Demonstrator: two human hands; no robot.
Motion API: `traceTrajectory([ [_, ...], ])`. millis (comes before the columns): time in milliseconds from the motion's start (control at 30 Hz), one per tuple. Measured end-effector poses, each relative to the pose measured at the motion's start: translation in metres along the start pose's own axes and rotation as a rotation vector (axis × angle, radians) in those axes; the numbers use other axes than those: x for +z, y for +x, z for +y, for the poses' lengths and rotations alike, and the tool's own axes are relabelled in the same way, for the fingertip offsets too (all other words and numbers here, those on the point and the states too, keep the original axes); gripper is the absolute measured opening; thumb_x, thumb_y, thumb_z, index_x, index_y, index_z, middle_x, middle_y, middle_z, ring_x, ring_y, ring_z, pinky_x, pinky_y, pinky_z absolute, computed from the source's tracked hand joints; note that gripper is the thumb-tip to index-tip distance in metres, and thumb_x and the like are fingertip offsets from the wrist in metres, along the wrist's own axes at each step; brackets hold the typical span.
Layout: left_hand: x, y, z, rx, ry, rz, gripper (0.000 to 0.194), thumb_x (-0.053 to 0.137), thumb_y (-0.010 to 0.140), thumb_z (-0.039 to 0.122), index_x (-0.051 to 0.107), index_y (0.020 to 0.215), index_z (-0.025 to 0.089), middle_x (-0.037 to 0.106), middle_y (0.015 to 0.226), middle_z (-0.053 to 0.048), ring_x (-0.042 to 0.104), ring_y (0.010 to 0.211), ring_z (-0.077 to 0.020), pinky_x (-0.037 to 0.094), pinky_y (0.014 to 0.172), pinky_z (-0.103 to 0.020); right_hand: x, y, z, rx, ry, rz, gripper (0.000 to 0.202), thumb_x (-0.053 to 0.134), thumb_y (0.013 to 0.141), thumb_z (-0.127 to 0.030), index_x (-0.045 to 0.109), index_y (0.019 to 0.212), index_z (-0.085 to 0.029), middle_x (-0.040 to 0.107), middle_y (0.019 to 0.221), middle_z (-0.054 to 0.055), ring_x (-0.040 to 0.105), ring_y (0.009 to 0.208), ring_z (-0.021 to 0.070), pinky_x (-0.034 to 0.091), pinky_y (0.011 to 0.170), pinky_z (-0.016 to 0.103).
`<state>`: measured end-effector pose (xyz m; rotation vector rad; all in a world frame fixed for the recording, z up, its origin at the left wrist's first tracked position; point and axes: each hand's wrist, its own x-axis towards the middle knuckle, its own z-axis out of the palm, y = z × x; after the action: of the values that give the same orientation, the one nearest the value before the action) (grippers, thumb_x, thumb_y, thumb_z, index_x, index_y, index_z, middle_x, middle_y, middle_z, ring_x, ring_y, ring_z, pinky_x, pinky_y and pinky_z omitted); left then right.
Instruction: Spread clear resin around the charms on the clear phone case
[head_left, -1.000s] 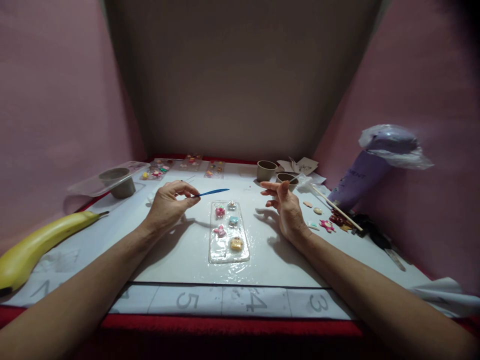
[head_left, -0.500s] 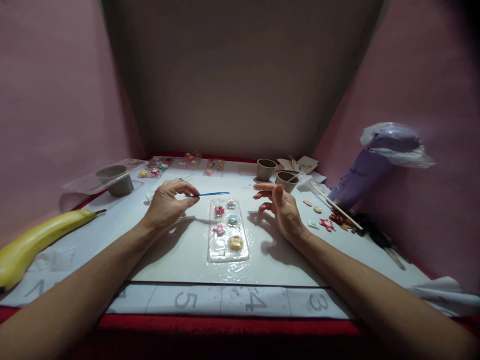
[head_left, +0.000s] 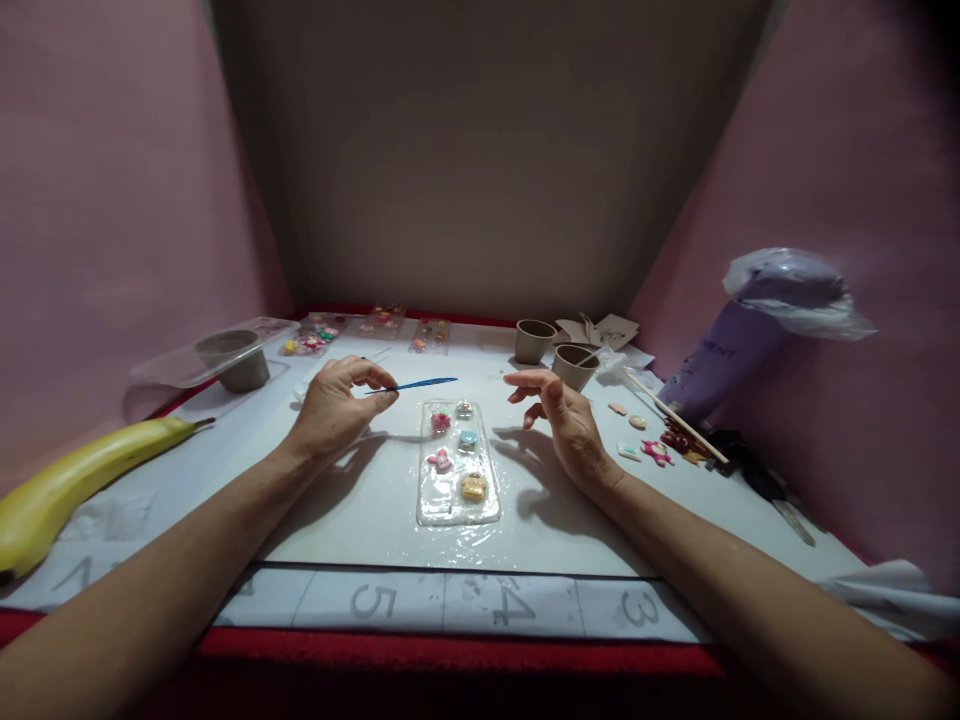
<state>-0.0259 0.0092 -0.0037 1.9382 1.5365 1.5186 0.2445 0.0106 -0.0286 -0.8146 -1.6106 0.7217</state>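
Between thumb and fingers, my left hand (head_left: 337,405) pinches a thin blue stick (head_left: 424,384), its free end pointing right above the board. My right hand (head_left: 566,415) is raised with its fingers apart and nothing in it. Below and between my hands a clear phone case (head_left: 448,500) lies on the white board (head_left: 345,530), coated in something glossy. Several small charms sit in it, among them a pink bunny (head_left: 439,460), a blue one (head_left: 468,439) and a yellow one (head_left: 473,487). Glossy wet spots surround the case.
A banana (head_left: 97,475) and a cup (head_left: 244,362) under a clear lid are at left. Decorated cases (head_left: 430,335) lie at the back. Two cups (head_left: 534,342), loose charms (head_left: 657,453), a wooden stick (head_left: 686,422) and a purple tumbler (head_left: 712,350) stand or lie at right.
My right hand has shifted very slightly left and its fingers have moved a little. The blue stick's free end has tipped slightly upward. The case and its charms stay in place.
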Motion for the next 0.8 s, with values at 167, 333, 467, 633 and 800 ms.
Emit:
traceTrajectory([
  [167, -0.0003, 0.0001, 0.0022, 0.011, 0.014, 0.034, 0.008, 0.076, 0.059, 0.017, 0.071, 0.06, 0.023, 0.061, 0.065, -0.002, 0.053, 0.071, -0.0181, 0.039, 0.068, -0.03, 0.0004, 0.0, -0.001, -0.003, -0.002, -0.006, 0.059, 0.035, 0.092, -0.067, 0.07, 0.1, -0.021, 0.062, 0.103, 0.008, 0.059, 0.086, 0.0179, 0.05, 0.057, 0.028],
  [333, -0.0019, -0.001, 0.0037, -0.009, 0.011, 0.071, 0.003, 0.074, 0.061, 0.025, 0.071, 0.063, 0.025, 0.058, 0.064, 0.001, 0.051, 0.068, -0.017, 0.04, 0.069, -0.031, -0.0015, 0.0001, -0.0002, 0.005, -0.019, -0.019, 0.059, 0.035, 0.092, -0.067, 0.07, 0.102, -0.02, 0.062, 0.103, 0.008, 0.059, 0.085, 0.0179, 0.05, 0.058, 0.029],
  [467, -0.0024, -0.0022, 0.0033, -0.017, -0.011, 0.073, 0.007, 0.072, 0.062, 0.03, 0.071, 0.066, 0.024, 0.057, 0.064, 0.001, 0.052, 0.068, -0.0168, 0.041, 0.07, -0.032, -0.0029, 0.0007, 0.0008, -0.018, -0.014, -0.029, 0.058, 0.036, 0.092, -0.066, 0.07, 0.102, -0.02, 0.062, 0.105, 0.009, 0.058, 0.083, 0.0172, 0.05, 0.057, 0.029],
  [633, -0.0001, -0.002, 0.0009, -0.037, -0.028, 0.084, 0.007, 0.071, 0.062, 0.029, 0.07, 0.066, 0.024, 0.058, 0.063, 0.001, 0.054, 0.068, -0.0173, 0.042, 0.069, -0.031, -0.0019, -0.0011, -0.0023, -0.189, -0.044, 0.051, 0.047, 0.042, 0.094, -0.058, 0.069, 0.103, -0.021, 0.061, 0.103, 0.008, 0.058, 0.078, 0.0158, 0.047, 0.051, 0.027],
  [800, 0.0017, -0.0005, -0.003, -0.038, -0.032, 0.128, 0.005, 0.07, 0.062, 0.028, 0.07, 0.066, 0.024, 0.06, 0.063, 0.0, 0.053, 0.07, -0.0182, 0.042, 0.071, -0.032, -0.0013, 0.0009, -0.0058, -0.277, -0.005, 0.261, 0.037, 0.043, 0.097, -0.049, 0.068, 0.103, -0.022, 0.065, 0.1, 0.007, 0.06, 0.074, 0.0142, 0.042, 0.048, 0.025],
])
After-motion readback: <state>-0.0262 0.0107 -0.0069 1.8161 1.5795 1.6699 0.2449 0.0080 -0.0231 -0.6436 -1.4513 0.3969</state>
